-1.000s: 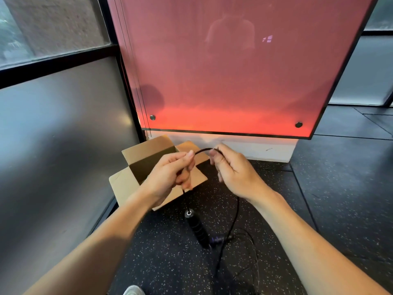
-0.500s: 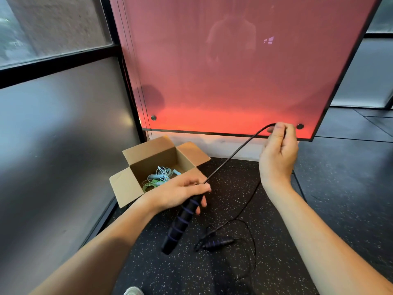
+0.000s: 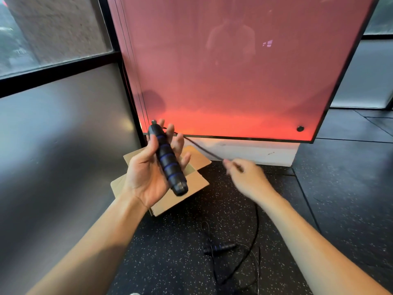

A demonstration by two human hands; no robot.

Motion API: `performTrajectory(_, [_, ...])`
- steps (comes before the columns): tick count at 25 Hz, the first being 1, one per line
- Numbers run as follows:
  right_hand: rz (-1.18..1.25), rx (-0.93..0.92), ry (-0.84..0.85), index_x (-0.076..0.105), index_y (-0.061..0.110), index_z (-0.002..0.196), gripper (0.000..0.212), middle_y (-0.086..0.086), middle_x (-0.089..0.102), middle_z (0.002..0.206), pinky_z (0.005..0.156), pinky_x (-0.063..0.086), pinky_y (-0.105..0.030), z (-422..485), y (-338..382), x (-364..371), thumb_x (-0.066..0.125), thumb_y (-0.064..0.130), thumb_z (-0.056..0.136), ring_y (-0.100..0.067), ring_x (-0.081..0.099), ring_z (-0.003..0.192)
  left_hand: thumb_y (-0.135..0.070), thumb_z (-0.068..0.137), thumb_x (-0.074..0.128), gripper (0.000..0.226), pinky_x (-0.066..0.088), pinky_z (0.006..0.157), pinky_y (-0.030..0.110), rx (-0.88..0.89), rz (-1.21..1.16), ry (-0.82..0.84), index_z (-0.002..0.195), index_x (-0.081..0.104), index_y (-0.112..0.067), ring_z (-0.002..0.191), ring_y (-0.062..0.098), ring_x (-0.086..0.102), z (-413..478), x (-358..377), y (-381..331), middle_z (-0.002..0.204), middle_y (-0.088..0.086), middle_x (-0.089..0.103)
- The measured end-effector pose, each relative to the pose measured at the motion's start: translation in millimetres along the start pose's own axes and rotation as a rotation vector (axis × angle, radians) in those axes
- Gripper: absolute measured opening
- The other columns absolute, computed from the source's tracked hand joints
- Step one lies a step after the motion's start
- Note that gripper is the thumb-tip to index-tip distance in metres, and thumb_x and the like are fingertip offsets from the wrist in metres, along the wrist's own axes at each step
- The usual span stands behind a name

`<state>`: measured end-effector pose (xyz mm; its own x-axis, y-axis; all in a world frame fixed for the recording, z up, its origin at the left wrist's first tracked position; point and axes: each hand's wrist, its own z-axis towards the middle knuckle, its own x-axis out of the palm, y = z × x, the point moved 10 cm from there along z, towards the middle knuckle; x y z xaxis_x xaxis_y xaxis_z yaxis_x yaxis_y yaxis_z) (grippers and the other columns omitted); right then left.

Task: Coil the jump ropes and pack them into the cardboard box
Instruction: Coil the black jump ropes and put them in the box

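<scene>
The left hand (image 3: 146,177), which half a second ago gripped the black handle (image 3: 168,162) knuckles-up low in front of the cardboard box (image 3: 197,179), has lifted and turned palm-up over the box. The handle now lies across its straightened fingers with the cord end pointing up and away, and the hand covers the box opening that was in view before. The right hand (image 3: 246,177) has dropped from high and well right of the box to just beside its right flap, motion-blurred and pinching the cord (image 3: 204,151), so the span between hand and handle is shorter.
</scene>
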<state>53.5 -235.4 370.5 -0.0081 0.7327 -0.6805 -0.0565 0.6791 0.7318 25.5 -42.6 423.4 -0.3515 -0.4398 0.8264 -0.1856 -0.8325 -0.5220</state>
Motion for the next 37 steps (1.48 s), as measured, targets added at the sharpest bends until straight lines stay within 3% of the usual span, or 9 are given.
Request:
performTrajectory(4, [-0.116, -0.126, 0.609, 0.067, 0.028, 0.086, 0.036, 0.009, 0.052, 0.062, 0.056, 0.051, -0.029, -48, 37, 91, 0.047, 0.054, 0.101, -0.009, 0.051, 0.051, -0.043, 0.097, 0.055, 0.034, 0.053, 0.073, 0.035, 0.262, 0.105, -0.258, 0.128, 0.048, -0.03, 0.069, 0.011, 0.058, 5, -32, -29, 0.093, -0.001, 0.054])
performTrajectory(8, [-0.078, -0.332, 0.416, 0.07, 0.021, 0.082, 0.033, 0.011, 0.055, 0.056, 0.055, 0.04, -0.028, -50, 72, 66, 0.062, 0.051, 0.094, -0.005, 0.044, 0.049, -0.029, 0.1, 0.053, 0.045, 0.05, 0.065, 0.035, 0.432, 1.177, -0.405, 0.111, 0.043, -0.072, 0.068, 0.02, 0.054, -11, -48, -64, 0.091, 0.011, 0.057])
performTrajectory(11, [0.005, -0.429, 0.057, 0.073, 0.025, 0.073, 0.029, 0.014, 0.061, 0.054, 0.052, 0.039, -0.024, -34, 78, 15, 0.072, 0.052, 0.086, -0.005, 0.047, 0.05, -0.081, 0.081, 0.036, 0.063, 0.049, 0.058, 0.032, -0.263, 1.609, -0.205, 0.123, 0.055, -0.038, 0.056, 0.018, 0.055, -13, -81, 4, 0.081, 0.01, 0.063])
performTrajectory(15, [0.022, -0.48, -0.26, 0.06, 0.019, 0.063, 0.056, 0.007, 0.048, 0.049, 0.05, 0.033, -0.027, -18, 65, -19, 0.067, 0.073, 0.072, -0.008, 0.038, 0.049, -0.076, 0.09, 0.01, 0.083, 0.034, 0.046, 0.029, -0.688, 1.017, 0.07, 0.078, 0.059, -0.01, 0.04, 0.019, 0.039, -36, -50, 69, 0.055, 0.007, 0.042])
performTrajectory(18, [0.075, -0.35, -0.214, 0.047, 0.017, 0.058, 0.066, 0.007, 0.04, 0.05, 0.05, 0.029, -0.028, -3, 55, -4, 0.05, 0.079, 0.078, -0.008, 0.036, 0.048, -0.06, 0.099, 0.018, 0.065, 0.034, 0.045, 0.027, -0.504, 0.461, 0.096, 0.084, 0.055, -0.009, 0.037, 0.017, 0.037, -25, -2, 59, 0.055, 0.005, 0.038])
performTrajectory(23, [-0.11, -0.121, 0.506, 0.055, 0.026, 0.071, 0.047, -0.002, 0.063, 0.058, 0.078, 0.056, -0.035, -30, 37, 102, 0.04, 0.057, 0.102, -0.014, 0.061, 0.055, -0.049, 0.103, 0.029, 0.042, 0.047, 0.073, 0.034, 0.224, 0.101, -0.201, 0.11, 0.051, -0.014, 0.062, 0.017, 0.048, -2, -15, -30, 0.077, 0.003, 0.049])
performTrajectory(28, [-0.119, -0.308, 0.632, 0.065, 0.023, 0.081, 0.037, -0.003, 0.07, 0.065, 0.085, 0.056, -0.043, -54, 74, 107, 0.048, 0.049, 0.103, -0.013, 0.068, 0.064, -0.034, 0.106, 0.035, 0.02, 0.052, 0.08, 0.043, 0.56, 0.802, -0.606, 0.124, 0.04, -0.028, 0.071, 0.02, 0.056, -14, -70, -79, 0.085, 0.005, 0.056])
performTrajectory(31, [-0.158, -0.415, 0.611, 0.066, 0.021, 0.082, 0.036, 0.004, 0.07, 0.071, 0.073, 0.053, -0.038, -54, 88, 94, 0.048, 0.044, 0.104, -0.004, 0.059, 0.061, -0.037, 0.103, 0.041, 0.013, 0.057, 0.08, 0.046, 0.251, 1.619, -0.482, 0.112, 0.043, -0.045, 0.073, 0.021, 0.061, -4, -71, -53, 0.092, 0.004, 0.063])
performTrajectory(37, [0.329, -0.313, 0.415, 0.068, 0.018, 0.073, 0.036, 0.011, 0.057, 0.07, 0.069, 0.033, -0.028, -17, 66, 39, 0.053, 0.031, 0.103, -0.003, 0.047, 0.067, -0.072, 0.087, 0.044, 0.071, 0.043, 0.056, 0.032, -0.661, 1.389, -0.015, 0.09, 0.065, -0.005, 0.047, 0.021, 0.045, -35, -86, 30, 0.059, 0.009, 0.048])
